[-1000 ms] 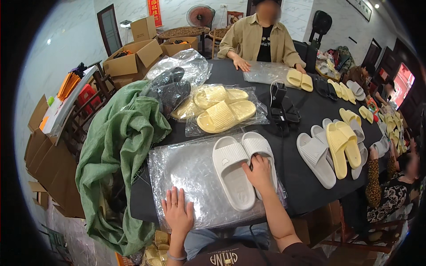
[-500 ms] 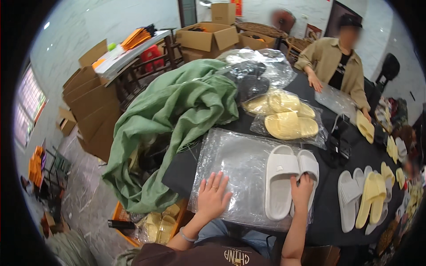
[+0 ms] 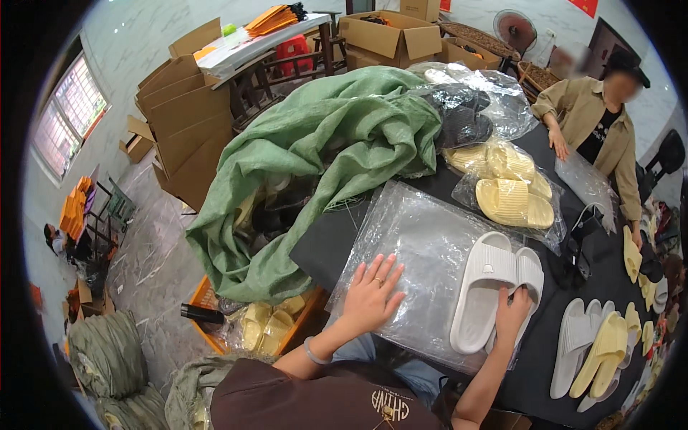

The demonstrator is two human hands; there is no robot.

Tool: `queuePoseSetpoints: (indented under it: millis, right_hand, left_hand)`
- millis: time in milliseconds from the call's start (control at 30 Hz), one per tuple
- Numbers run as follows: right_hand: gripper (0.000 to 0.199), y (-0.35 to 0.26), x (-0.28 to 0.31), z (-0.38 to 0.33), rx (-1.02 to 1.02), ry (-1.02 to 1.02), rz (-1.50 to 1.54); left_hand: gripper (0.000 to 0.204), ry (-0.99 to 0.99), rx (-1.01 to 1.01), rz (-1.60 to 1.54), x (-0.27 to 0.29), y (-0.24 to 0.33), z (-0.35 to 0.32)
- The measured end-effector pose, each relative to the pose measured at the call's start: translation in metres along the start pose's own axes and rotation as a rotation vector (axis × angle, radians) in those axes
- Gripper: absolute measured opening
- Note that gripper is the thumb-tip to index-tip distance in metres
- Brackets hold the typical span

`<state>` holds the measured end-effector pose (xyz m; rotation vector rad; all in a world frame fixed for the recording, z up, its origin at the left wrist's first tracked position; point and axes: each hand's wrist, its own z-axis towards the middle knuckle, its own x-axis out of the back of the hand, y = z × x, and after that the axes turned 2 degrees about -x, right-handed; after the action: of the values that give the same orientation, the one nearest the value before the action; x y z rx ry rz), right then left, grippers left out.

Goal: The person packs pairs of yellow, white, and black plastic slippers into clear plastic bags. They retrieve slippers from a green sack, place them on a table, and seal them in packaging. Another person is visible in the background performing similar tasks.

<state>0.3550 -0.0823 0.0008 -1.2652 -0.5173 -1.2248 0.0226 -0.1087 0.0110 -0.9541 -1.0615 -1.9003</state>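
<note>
Black table (image 3: 337, 244), draped with green sack (image 3: 315, 158). Clear plastic bag (image 3: 423, 251) flat beneath white slipper pair (image 3: 494, 290), long axis away from body. Left hand (image 3: 370, 294) open, pressing bag. Right hand (image 3: 512, 315) gripping slipper heel.

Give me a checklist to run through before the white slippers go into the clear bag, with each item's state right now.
1. Left hand flat on the clear plastic bag: ok.
2. Right hand on the pair of white ribbed slippers: ok.
3. Slippers side by side, paired: ok.
4. Bag mouth open: cannot tell.
5. Bag lying flat on the black table: ok.
6. Green woven sack off the bag: ok.
</note>
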Motion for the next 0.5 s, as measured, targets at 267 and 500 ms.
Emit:
queuePoseSetpoints:
  millis: [267,500]
  right_hand:
    - [0.036,0.001,-0.005,-0.002,0.062,0.119,0.019]
    - [0.037,-0.015,0.009,-0.001,-0.008,0.009,0.053]
  left_hand:
    - [0.052,-0.023,0.009,0.004,0.001,0.000,-0.001]
    - [0.051,-0.026,0.014,0.003,0.000,0.003,0.002]
